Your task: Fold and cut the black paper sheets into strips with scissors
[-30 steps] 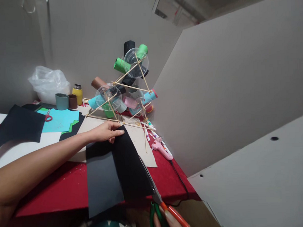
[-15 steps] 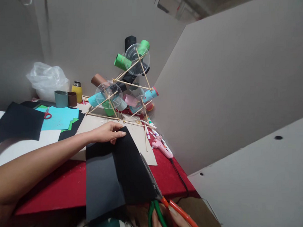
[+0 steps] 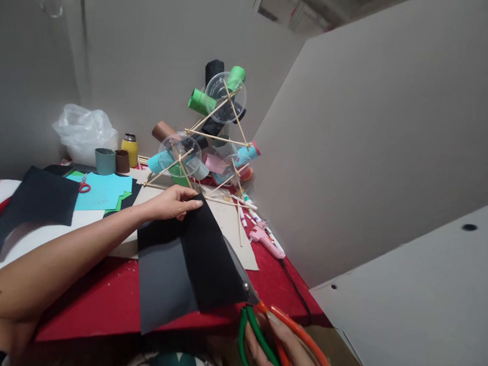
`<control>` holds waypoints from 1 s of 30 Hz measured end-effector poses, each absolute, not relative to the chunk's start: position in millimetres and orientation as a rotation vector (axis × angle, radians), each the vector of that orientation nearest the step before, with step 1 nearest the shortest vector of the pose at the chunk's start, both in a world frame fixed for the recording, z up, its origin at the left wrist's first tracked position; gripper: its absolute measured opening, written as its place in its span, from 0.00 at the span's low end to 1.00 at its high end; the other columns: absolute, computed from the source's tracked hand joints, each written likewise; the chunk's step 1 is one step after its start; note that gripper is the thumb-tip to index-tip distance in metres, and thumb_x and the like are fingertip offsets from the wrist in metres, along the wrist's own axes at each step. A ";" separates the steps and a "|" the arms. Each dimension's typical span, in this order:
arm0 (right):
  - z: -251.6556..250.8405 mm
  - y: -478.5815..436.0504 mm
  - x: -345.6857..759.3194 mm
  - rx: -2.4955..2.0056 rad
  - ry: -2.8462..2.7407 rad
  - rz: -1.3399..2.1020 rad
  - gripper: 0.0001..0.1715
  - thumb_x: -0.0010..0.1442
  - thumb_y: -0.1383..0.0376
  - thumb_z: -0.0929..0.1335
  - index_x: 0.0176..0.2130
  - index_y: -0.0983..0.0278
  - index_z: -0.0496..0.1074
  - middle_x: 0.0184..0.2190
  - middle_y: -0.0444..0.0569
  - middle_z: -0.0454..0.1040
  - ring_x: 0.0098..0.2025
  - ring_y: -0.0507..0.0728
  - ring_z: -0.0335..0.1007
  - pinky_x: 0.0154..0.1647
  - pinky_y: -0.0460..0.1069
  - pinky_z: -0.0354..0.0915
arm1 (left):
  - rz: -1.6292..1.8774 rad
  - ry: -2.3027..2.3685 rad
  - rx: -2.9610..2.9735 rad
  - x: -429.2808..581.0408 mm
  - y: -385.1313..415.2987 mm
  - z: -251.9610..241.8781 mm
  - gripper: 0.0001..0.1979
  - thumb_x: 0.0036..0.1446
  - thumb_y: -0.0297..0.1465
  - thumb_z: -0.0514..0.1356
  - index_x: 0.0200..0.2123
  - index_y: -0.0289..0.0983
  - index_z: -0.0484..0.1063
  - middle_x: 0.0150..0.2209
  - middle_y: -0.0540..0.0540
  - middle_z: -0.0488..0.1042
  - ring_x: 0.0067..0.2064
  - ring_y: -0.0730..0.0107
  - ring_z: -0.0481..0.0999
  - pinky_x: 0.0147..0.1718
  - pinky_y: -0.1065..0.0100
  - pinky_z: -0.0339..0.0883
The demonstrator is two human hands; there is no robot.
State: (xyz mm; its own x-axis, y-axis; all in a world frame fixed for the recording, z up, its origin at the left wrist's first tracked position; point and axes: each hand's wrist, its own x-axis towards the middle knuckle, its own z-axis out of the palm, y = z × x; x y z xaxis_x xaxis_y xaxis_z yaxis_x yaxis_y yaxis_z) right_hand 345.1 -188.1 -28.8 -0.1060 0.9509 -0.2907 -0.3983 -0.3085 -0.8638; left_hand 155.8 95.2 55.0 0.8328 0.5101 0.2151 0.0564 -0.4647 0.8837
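My left hand pinches the top edge of a black sheet of paper, thumb in front. The sheet hangs folded over the front of the red table, and its left part looks greyer where light falls on it. In my right hand, at the bottom of the view, are large scissors with green and orange handles. Their blades point up and away along the sheet's right edge, the pivot at its lower right corner. Part of the blades is hidden behind the paper.
A stick-and-tube structure with clear plastic lids stands at the back. A pink glue gun with a cord lies right. Left are blue paper, small red scissors, black paper, a yellow bottle and a plastic bag.
The sheet and my left hand sit slightly higher in view. The scissors have moved a little up and left against the sheet's edge. The whole view has shifted slightly.
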 end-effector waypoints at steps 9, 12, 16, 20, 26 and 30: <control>-7.5 -96.5 344.8 -0.785 -1.001 1.878 0.32 0.63 0.46 0.58 0.32 0.71 0.72 0.12 0.39 0.60 0.07 0.45 0.50 0.07 0.39 0.49 | 0.865 0.643 1.932 121.9 131.8 69.8 0.22 0.52 0.48 0.60 0.22 0.37 0.59 0.15 0.57 0.57 0.16 0.81 0.58 0.15 0.75 0.49; -5.4 -79.3 343.7 -0.791 -1.042 1.922 0.34 0.63 0.45 0.58 0.32 0.72 0.72 0.12 0.40 0.60 0.08 0.45 0.51 0.07 0.39 0.50 | 0.885 0.660 1.870 114.0 144.2 61.5 0.22 0.52 0.49 0.60 0.22 0.37 0.60 0.15 0.57 0.56 0.16 0.80 0.58 0.16 0.76 0.52; -1.0 -65.6 344.1 -0.782 -1.032 1.989 0.36 0.64 0.45 0.55 0.32 0.72 0.72 0.12 0.40 0.60 0.09 0.46 0.53 0.09 0.40 0.52 | 0.872 0.645 1.786 112.9 152.0 51.3 0.22 0.51 0.49 0.61 0.23 0.37 0.61 0.16 0.58 0.54 0.16 0.81 0.57 0.16 0.75 0.54; 5.2 -53.9 348.6 -0.795 -1.024 2.041 0.39 0.64 0.44 0.53 0.33 0.73 0.73 0.13 0.42 0.61 0.10 0.48 0.56 0.10 0.41 0.54 | 0.863 0.664 1.741 117.7 151.8 44.1 0.22 0.50 0.50 0.61 0.26 0.36 0.64 0.17 0.58 0.56 0.16 0.81 0.57 0.16 0.76 0.54; -9.7 -40.0 361.2 -0.793 -0.957 2.053 0.40 0.64 0.45 0.53 0.30 0.73 0.74 0.10 0.41 0.60 0.07 0.48 0.54 0.06 0.41 0.51 | 0.889 0.733 1.738 124.6 149.8 34.4 0.22 0.51 0.49 0.60 0.23 0.36 0.61 0.14 0.57 0.58 0.16 0.79 0.59 0.17 0.75 0.53; -22.4 -41.8 369.1 -0.826 -0.953 2.019 0.40 0.63 0.44 0.53 0.29 0.72 0.73 0.08 0.40 0.58 0.06 0.47 0.51 0.06 0.41 0.50 | 0.859 0.769 1.756 131.2 147.7 30.4 0.21 0.53 0.47 0.59 0.22 0.37 0.60 0.15 0.57 0.58 0.16 0.80 0.57 0.16 0.75 0.50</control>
